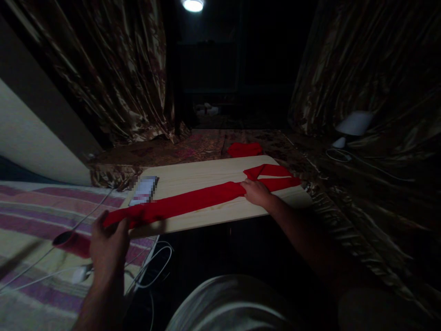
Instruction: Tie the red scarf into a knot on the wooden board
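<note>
A long strip of red cloth runs across a pale wooden table. My left hand grips its left end between thumb and fingers, just off the table's near left corner. Farther right, my right hand is closed on the strip near the tabletop, its fingertips partly hidden. Beyond that hand the cloth folds back on itself, making a narrow loop toward the right edge. A phone-like device with a lit, blurred screen lies on the left side of the table, behind the strip.
Another red cloth lies past the far edge. A striped bedspread on the left carries white cables, a charger plug and a red item with a dark opening. A white lamp stands at right; patterned curtains hang behind.
</note>
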Action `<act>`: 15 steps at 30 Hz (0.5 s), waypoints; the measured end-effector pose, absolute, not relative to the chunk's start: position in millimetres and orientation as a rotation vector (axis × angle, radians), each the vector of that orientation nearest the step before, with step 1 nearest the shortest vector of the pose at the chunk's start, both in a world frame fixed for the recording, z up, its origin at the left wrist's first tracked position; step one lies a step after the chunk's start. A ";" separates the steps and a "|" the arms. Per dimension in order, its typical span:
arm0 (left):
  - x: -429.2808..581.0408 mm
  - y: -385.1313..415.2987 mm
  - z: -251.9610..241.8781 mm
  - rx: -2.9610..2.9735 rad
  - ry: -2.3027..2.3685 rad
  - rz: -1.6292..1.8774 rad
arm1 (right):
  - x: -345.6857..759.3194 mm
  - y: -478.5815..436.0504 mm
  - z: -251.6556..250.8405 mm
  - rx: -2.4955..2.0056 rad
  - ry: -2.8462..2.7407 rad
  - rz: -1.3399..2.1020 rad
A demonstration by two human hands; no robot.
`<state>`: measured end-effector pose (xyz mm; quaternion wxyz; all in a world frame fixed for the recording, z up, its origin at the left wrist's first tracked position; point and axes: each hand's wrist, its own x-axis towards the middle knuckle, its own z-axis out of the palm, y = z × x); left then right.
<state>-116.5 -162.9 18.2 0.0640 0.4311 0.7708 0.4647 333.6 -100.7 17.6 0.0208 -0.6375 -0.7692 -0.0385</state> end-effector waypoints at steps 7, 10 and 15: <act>-40.3 -133.7 7.5 2.141 1.755 0.898 | 334.3 -104.6 20.2 -1.964 -2.407 -0.160; -24.3 -113.2 -9.2 2.355 1.773 0.532 | 344.2 -104.9 20.6 -1.982 -2.395 -0.235; -18.8 -108.2 -21.8 2.439 1.904 0.161 | 379.0 -106.0 24.1 -2.119 -2.223 -0.348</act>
